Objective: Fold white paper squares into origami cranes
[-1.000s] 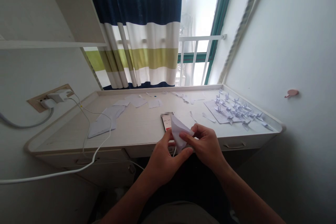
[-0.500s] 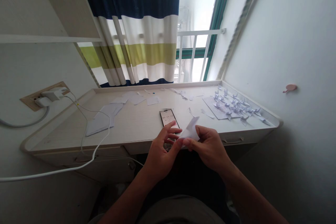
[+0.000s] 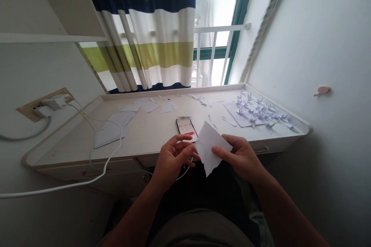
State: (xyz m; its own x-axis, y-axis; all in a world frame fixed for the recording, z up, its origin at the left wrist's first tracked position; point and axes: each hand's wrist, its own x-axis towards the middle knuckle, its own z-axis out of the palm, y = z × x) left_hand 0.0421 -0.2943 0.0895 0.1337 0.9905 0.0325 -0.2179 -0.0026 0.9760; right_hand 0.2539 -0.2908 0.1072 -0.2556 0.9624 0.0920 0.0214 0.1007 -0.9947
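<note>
A small white sheet of paper [image 3: 209,148] is held up in front of the desk's near edge, a corner pointing up and its lower edge uneven. My right hand [image 3: 239,156] grips it from the right, thumb across the front and fingers behind. At the sheet's left corner, the thumb and fingers of my left hand [image 3: 175,158] come together in a pinch, the other fingers loosely curled. Just beyond my hands lies a phone [image 3: 187,128] with a timer on its screen.
Folded paper cranes [image 3: 257,112] crowd the right side of the white desk [image 3: 150,131]. Loose paper sheets [image 3: 108,133] lie at the left, and paper scraps [image 3: 203,102] toward the back. A white cable [image 3: 113,158] runs from the wall socket [image 3: 43,104] across the left front edge.
The paper, seen folded or bent earlier, now shows its broad flat face. My left hand has shifted slightly left, and my right thumb now lies over the sheet's front. The view has tilted slightly.
</note>
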